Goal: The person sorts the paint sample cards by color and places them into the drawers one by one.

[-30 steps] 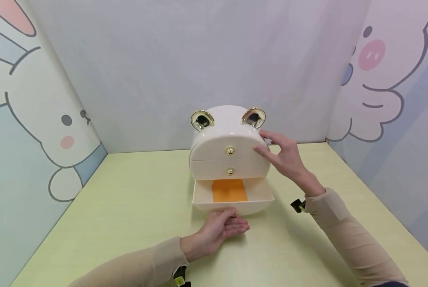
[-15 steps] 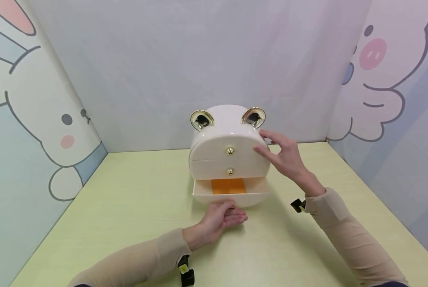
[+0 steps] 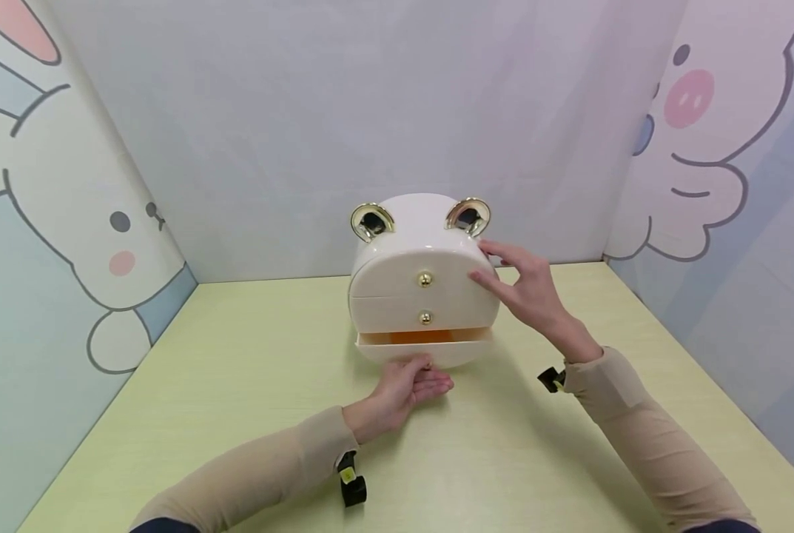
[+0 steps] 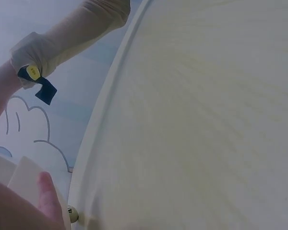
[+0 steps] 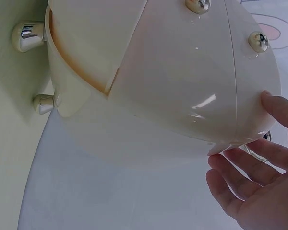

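Note:
A white frog-shaped drawer box [image 3: 423,222] with gold-rimmed eyes stands on the table. Its bottom drawer [image 3: 397,354] sticks out a little, and an orange patch [image 3: 420,337] shows inside. My left hand [image 3: 397,392] is at the front of that drawer, thumb and forefinger pinching its small gold knob [image 3: 428,365], the other fingers stretched out below. My right hand [image 3: 528,289] holds the box by its upper right side. In the right wrist view its thumb [image 5: 278,108] lies on the front face and the fingers bend around the side.
Two upper drawers with gold knobs [image 3: 425,279] are closed. Gold feet [image 5: 44,103] hold the box up from the pale table [image 3: 270,355]. A grey wall [image 3: 303,148] rises behind, with cartoon-printed panels [image 3: 103,244] at both sides.
My left hand has pushed the bottom drawer inward, away from me, so less of the orange patch shows. The right hand has stayed in place on the box.

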A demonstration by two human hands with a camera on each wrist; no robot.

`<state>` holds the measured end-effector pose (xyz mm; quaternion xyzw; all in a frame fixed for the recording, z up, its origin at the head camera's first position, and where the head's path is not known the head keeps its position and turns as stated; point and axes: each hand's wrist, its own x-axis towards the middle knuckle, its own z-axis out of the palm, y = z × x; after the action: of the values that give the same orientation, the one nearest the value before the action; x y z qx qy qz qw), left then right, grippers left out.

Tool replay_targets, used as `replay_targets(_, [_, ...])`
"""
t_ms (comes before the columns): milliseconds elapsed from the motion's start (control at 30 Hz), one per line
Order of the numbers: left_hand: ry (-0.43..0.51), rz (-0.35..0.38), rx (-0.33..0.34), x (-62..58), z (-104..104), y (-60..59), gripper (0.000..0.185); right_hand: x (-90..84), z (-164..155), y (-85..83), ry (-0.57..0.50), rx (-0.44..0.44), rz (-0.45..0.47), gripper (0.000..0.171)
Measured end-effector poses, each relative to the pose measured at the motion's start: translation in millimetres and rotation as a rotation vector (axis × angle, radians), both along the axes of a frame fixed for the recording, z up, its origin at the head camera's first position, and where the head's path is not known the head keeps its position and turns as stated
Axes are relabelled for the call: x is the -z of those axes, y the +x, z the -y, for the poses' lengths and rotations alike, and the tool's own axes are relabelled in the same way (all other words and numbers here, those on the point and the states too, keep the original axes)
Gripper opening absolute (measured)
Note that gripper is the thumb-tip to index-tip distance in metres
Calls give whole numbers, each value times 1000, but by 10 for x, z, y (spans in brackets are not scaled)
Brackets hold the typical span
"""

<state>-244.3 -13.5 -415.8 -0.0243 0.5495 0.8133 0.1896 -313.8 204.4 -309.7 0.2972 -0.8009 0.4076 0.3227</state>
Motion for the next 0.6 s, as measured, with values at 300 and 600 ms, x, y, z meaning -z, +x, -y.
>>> replay_targets(300, [1, 2, -21, -2, -16, -112, 35, 7, 3, -6, -12, -4, -19, 47])
replay_targets(600, [0, 4, -28, -28, -22, -172, 34, 3, -3, -20, -19, -1, -29, 47])
